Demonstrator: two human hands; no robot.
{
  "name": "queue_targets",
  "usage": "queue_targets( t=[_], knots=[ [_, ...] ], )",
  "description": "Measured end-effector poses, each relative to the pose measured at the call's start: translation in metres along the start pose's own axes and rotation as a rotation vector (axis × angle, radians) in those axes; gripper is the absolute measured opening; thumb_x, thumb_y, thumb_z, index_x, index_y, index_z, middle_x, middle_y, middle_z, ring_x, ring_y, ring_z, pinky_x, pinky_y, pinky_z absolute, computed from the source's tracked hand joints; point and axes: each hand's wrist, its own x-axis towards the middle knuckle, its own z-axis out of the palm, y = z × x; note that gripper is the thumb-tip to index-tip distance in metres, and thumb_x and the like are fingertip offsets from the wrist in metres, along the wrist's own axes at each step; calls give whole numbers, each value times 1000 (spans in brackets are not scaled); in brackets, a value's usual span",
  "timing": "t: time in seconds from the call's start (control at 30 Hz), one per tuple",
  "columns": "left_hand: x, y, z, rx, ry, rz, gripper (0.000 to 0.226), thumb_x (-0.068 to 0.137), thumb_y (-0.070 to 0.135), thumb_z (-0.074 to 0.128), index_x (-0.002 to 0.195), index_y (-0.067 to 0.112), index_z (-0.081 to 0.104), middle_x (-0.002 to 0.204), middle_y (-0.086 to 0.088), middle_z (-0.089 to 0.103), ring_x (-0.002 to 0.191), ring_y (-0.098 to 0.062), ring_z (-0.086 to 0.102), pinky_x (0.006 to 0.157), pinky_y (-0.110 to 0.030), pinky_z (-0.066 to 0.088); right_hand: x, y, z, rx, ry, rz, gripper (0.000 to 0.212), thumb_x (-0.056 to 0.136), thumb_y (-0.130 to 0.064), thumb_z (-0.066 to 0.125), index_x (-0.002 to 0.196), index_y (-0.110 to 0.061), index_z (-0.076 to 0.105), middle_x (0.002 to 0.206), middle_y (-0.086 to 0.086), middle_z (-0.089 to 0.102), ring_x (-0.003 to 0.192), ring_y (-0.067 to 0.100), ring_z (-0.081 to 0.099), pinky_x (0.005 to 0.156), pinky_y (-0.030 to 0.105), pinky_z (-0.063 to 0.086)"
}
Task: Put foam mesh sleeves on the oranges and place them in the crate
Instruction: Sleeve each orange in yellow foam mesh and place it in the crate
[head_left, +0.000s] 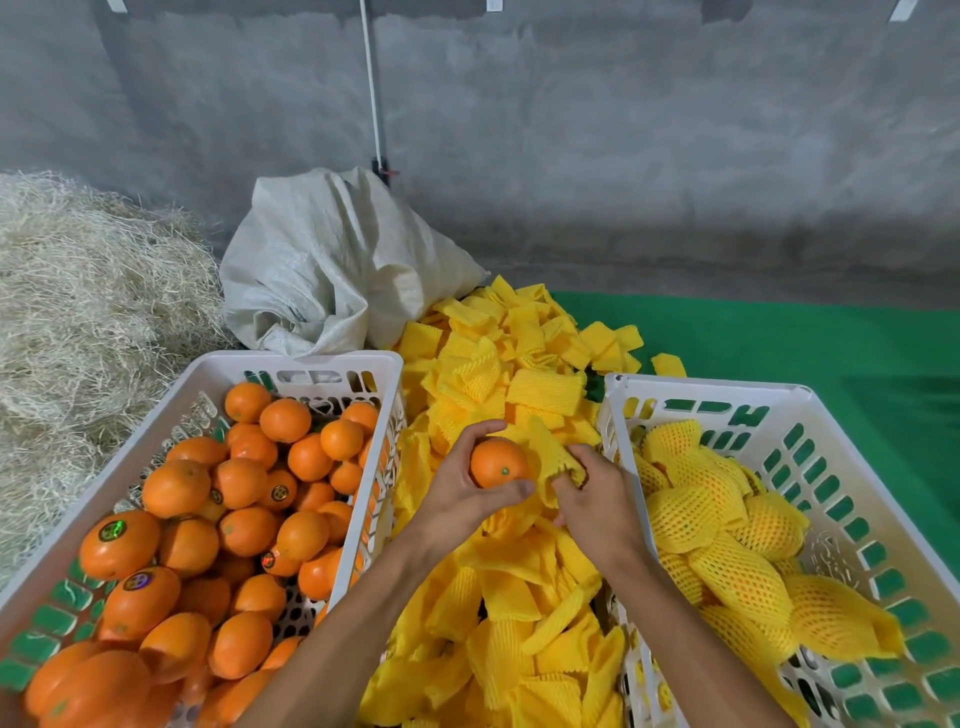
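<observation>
At the centre of the frame a bare orange (497, 462) sits in the curled fingers of the left hand (467, 493), and just to its right the right hand (597, 506) pinches a yellow foam mesh sleeve (553, 460) whose near end touches the fruit. The sleeve does not yet surround the orange, so the step in hand looks like the start of pulling the mesh over it. Below and above the hands lies a loose pile of unused sleeves (514, 597), running from the bottom middle up to the centre. In the lower right stands a white crate (852, 525) holding several sleeved oranges (737, 566), which covers only part of its floor. In the lower left a second white crate (171, 415) is heaped with bare oranges (244, 530), some carrying round stickers. Judging by the two crates, a small share of the work is done and most of the fruit is left to be wrapped and moved. Everything rests on a green floor covering (831, 353), seen at the right. Behind the pile a slumped white woven sack (332, 270) leans near a grey concrete wall (623, 130), a thin white pipe (371, 88) runs down that wall, and a mound of pale straw (88, 312) fills the left edge.
</observation>
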Motion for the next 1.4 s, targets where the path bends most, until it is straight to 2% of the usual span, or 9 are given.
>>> queue_targets(
  t=[0.2,0.4,0.6,0.73,0.83,0.93,1.03,1.23,1.4],
  knots=[
    [-6,6,-2,-45,-70,-53,60,81,15,85,136,16,61,139,-2,65,121,-24,67,101,-46,56,7,3,2,-92,22,114,31,97,-9,62,126,-12,51,83,-6,53,47,16,67,36,20,44],
    [-8,3,4,77,-273,-95,41,74,32,83,111,16,79,165,13,31,153,-3,26,117,-39,42,9,15,3,-322,55,22,17,85,-20,61,70,-19,52,55,-4,47,57,20,43,43,34,40],
    [-11,8,12,-62,-136,-177,40,76,43,91,110,23,81,131,5,71,117,-14,68,87,-28,59,5,10,0,-148,-81,-149,27,82,-10,79,107,-18,72,98,-6,64,88,6,62,71,22,49],
    [-4,5,8,-9,14,-164,39,76,42,84,107,20,82,106,4,80,102,-11,74,83,-24,60,9,9,5,-109,-87,-145,19,92,-7,67,91,-25,68,88,-8,54,80,0,56,60,12,40],
    [2,-2,6,-3,111,-172,28,79,39,88,101,22,83,99,4,80,98,-11,75,85,-27,60,9,12,6,-81,-31,-141,11,100,-19,63,107,-20,70,99,-8,58,85,2,62,66,14,50],
    [7,-7,6,17,175,-156,35,77,37,91,107,24,79,102,1,79,98,-18,75,85,-31,60,9,12,7,33,-31,-106,16,102,-27,60,111,-17,69,97,-10,67,73,7,72,67,40,62],
    [12,-10,9,15,229,-143,48,73,36,94,116,29,74,114,-1,72,97,-19,72,82,-32,60,6,10,8,93,-40,-101,15,101,-33,61,103,-20,69,76,-9,73,68,4,72,64,46,62],
    [14,-21,11,186,244,-65,62,76,25,92,127,41,61,127,-4,52,110,-25,64,92,-40,59,2,5,9,209,-18,-89,6,96,-33,68,98,-27,70,71,-7,74,68,8,73,66,42,63],
    [14,-23,3,325,69,-67,53,80,33,87,125,41,60,123,-9,50,111,-31,58,86,-37,58,-1,2,8,-29,75,-334,8,97,-27,68,100,-19,67,84,-20,58,79,2,59,64,17,46]
  ],
)
